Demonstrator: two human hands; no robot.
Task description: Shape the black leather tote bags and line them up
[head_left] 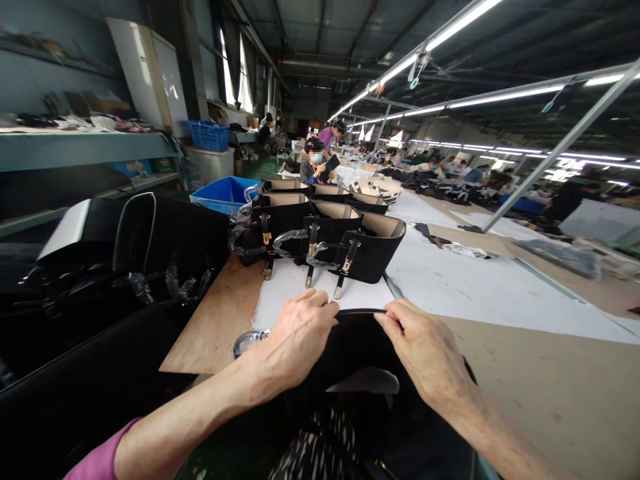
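A black bag [357, 353] rests at the near table edge, against my lap. My left hand [295, 337] curls over the top rim of the black bag on its left side, fingers closed on the edge. My right hand [425, 350] grips the same rim on its right side, fingers bent over it. A pale lining flap [367, 381] shows inside the bag's mouth between my hands. A clear roll of tape [247, 342] lies on the table just left of my left hand.
Several finished black bags [370, 250] with tan linings and strap buckles stand in rows further up the white-covered table [475, 287]. Black bag pieces [165, 240] pile up at left. A blue bin [225, 193] sits beyond. People work in the distance [315, 163].
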